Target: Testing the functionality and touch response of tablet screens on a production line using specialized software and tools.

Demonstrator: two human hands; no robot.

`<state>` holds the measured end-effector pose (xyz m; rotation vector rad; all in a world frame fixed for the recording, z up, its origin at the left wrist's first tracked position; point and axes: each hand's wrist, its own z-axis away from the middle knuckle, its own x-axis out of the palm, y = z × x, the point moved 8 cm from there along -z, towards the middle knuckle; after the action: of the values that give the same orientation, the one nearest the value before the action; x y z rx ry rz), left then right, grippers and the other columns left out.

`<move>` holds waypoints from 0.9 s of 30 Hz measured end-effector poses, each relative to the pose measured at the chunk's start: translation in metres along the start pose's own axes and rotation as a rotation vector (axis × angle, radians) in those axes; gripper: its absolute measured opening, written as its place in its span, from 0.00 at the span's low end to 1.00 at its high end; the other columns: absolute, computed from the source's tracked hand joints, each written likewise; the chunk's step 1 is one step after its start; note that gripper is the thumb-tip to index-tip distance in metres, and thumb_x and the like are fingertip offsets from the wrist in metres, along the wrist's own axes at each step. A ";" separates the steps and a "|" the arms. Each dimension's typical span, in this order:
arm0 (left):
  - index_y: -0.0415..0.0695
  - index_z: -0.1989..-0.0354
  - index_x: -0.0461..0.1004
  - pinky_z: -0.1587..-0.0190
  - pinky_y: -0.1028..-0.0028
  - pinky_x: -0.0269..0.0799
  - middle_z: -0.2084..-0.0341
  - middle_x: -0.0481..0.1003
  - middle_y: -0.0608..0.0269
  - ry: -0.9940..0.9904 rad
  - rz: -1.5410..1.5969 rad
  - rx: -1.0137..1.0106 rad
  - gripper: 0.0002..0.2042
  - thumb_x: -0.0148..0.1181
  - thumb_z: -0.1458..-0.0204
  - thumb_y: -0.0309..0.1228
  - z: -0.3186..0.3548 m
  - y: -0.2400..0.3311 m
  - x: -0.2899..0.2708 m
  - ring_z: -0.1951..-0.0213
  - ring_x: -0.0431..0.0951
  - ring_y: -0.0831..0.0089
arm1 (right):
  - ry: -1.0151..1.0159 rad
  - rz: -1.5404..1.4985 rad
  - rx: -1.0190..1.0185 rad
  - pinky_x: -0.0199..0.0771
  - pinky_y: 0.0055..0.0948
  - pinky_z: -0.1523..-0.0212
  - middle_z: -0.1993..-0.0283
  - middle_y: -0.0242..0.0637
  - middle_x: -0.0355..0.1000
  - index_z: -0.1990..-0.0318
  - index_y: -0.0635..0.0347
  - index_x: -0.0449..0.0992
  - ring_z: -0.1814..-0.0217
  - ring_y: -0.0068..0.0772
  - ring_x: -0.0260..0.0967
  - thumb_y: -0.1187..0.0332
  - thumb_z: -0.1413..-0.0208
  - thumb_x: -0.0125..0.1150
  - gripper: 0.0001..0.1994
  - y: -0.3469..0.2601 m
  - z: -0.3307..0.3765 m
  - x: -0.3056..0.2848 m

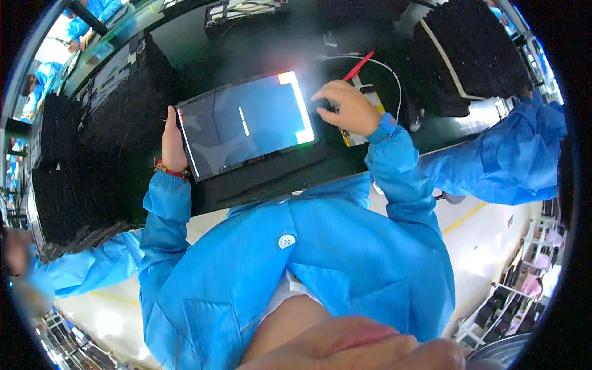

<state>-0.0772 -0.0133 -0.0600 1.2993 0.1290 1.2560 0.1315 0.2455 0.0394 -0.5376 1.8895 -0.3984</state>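
A tablet-like display panel (225,132) lies slightly tilted on the dark green bench. Its screen is lit, with white vertical bars, a bright right edge and coloured corners. My left hand (173,145) grips the panel's left edge; its fingers underneath are partly hidden. Just off the right edge, my right hand (353,110) has thumb and forefinger curled toward each other around something small and dark, which I cannot make out. Beneath and beside that hand sits a yellow-and-silver flat part (353,138), perhaps a battery pack. A red stick-like tool (359,66) and a white cable (394,77) lie beyond.
Stacks of black foam sheets (77,179) rise at left, and another black stack (478,55) stands at right. More panels (243,13) lie at the back. Blue-sleeved people (499,163) work close on either side. White shelving (524,271) stands behind at right.
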 end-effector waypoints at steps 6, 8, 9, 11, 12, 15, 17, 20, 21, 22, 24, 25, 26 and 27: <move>0.41 0.55 0.71 0.58 0.68 0.72 0.62 0.76 0.58 0.071 0.018 0.004 0.26 0.40 0.43 0.53 0.008 0.002 0.009 0.63 0.76 0.66 | -0.052 -0.055 0.007 0.69 0.35 0.57 0.64 0.41 0.70 0.64 0.60 0.73 0.59 0.44 0.67 0.67 0.56 0.60 0.11 0.008 -0.009 0.009; 0.42 0.55 0.71 0.57 0.68 0.71 0.62 0.76 0.58 0.058 0.031 0.000 0.26 0.40 0.43 0.54 0.011 0.003 0.014 0.62 0.76 0.66 | -0.057 -0.065 -0.015 0.70 0.34 0.61 0.65 0.41 0.70 0.64 0.61 0.73 0.62 0.43 0.68 0.68 0.56 0.60 0.11 0.006 -0.011 0.008; 0.41 0.54 0.71 0.56 0.68 0.71 0.61 0.75 0.58 0.069 0.030 0.005 0.26 0.40 0.43 0.54 0.013 0.005 0.017 0.61 0.75 0.66 | -0.073 -0.098 0.039 0.70 0.34 0.62 0.65 0.41 0.70 0.64 0.61 0.73 0.63 0.42 0.69 0.68 0.56 0.60 0.11 0.008 -0.012 0.007; 0.41 0.54 0.70 0.56 0.68 0.71 0.61 0.75 0.58 0.079 0.030 0.010 0.26 0.40 0.43 0.54 0.015 0.005 0.016 0.61 0.75 0.65 | -0.089 -0.129 0.092 0.70 0.33 0.63 0.65 0.41 0.70 0.64 0.61 0.73 0.64 0.42 0.69 0.69 0.57 0.61 0.11 0.007 -0.014 0.005; 0.41 0.54 0.70 0.56 0.68 0.71 0.60 0.75 0.58 0.044 0.039 0.008 0.27 0.39 0.42 0.54 0.014 0.005 0.018 0.60 0.75 0.66 | -0.096 -0.107 0.123 0.71 0.32 0.64 0.66 0.41 0.70 0.65 0.61 0.73 0.64 0.41 0.69 0.69 0.58 0.61 0.11 0.006 -0.016 0.003; 0.41 0.53 0.70 0.56 0.68 0.70 0.59 0.74 0.58 -0.002 0.060 -0.011 0.27 0.38 0.42 0.53 0.011 0.001 0.020 0.60 0.75 0.66 | -0.048 -0.091 0.074 0.71 0.31 0.66 0.68 0.41 0.70 0.65 0.61 0.72 0.66 0.39 0.70 0.70 0.59 0.61 0.11 0.007 -0.018 0.000; 0.41 0.53 0.69 0.55 0.68 0.70 0.59 0.74 0.58 -0.009 0.067 -0.030 0.27 0.38 0.42 0.53 0.010 -0.001 0.019 0.59 0.74 0.66 | 0.012 -0.105 -0.002 0.71 0.31 0.67 0.69 0.41 0.69 0.66 0.60 0.72 0.68 0.38 0.69 0.70 0.60 0.61 0.11 0.006 -0.017 0.001; 0.41 0.52 0.69 0.55 0.68 0.70 0.59 0.74 0.57 -0.033 0.065 -0.040 0.27 0.38 0.42 0.53 0.008 -0.001 0.021 0.60 0.75 0.65 | 0.036 -0.142 0.022 0.69 0.31 0.71 0.72 0.40 0.69 0.66 0.59 0.72 0.71 0.38 0.69 0.70 0.61 0.61 0.11 0.012 -0.016 0.004; 0.41 0.52 0.69 0.55 0.67 0.70 0.59 0.74 0.57 -0.011 0.062 -0.040 0.27 0.38 0.42 0.54 0.008 -0.002 0.020 0.59 0.75 0.65 | -0.012 -0.151 0.078 0.69 0.32 0.72 0.73 0.40 0.69 0.67 0.59 0.72 0.72 0.38 0.69 0.69 0.61 0.61 0.11 0.016 -0.014 0.009; 0.41 0.52 0.69 0.55 0.67 0.70 0.59 0.74 0.57 0.010 0.058 -0.040 0.27 0.38 0.42 0.54 0.007 -0.001 0.019 0.59 0.75 0.65 | -0.060 -0.159 0.134 0.69 0.32 0.74 0.74 0.40 0.69 0.67 0.58 0.72 0.73 0.38 0.69 0.68 0.61 0.61 0.11 0.020 -0.013 0.014; 0.41 0.52 0.69 0.56 0.67 0.70 0.59 0.74 0.57 0.005 0.059 -0.054 0.27 0.38 0.42 0.54 0.005 -0.001 0.021 0.60 0.75 0.66 | -0.061 -0.120 0.128 0.69 0.32 0.74 0.74 0.39 0.69 0.67 0.57 0.71 0.74 0.37 0.69 0.68 0.62 0.61 0.11 0.023 -0.014 0.017; 0.41 0.52 0.69 0.56 0.67 0.71 0.59 0.74 0.57 0.001 0.064 -0.069 0.28 0.38 0.43 0.54 0.006 -0.002 0.022 0.60 0.75 0.66 | -0.066 -0.079 0.121 0.69 0.32 0.74 0.74 0.39 0.69 0.67 0.57 0.71 0.74 0.37 0.69 0.67 0.62 0.61 0.12 0.023 -0.014 0.018; 0.41 0.52 0.69 0.56 0.67 0.71 0.59 0.74 0.57 0.002 0.064 -0.069 0.28 0.38 0.43 0.54 0.006 -0.003 0.022 0.60 0.75 0.66 | -0.067 -0.080 0.121 0.69 0.32 0.74 0.74 0.39 0.69 0.67 0.57 0.71 0.74 0.37 0.69 0.67 0.62 0.61 0.12 0.021 -0.013 0.018; 0.41 0.52 0.69 0.55 0.67 0.70 0.59 0.74 0.57 0.007 0.071 -0.071 0.28 0.38 0.43 0.55 0.006 -0.003 0.021 0.60 0.75 0.65 | -0.072 -0.090 0.134 0.69 0.32 0.75 0.75 0.38 0.69 0.67 0.56 0.71 0.75 0.37 0.69 0.67 0.62 0.61 0.12 0.021 -0.013 0.017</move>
<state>-0.0626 -0.0009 -0.0487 1.2473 0.0429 1.3143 0.1101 0.2537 0.0200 -0.5408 1.7596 -0.5534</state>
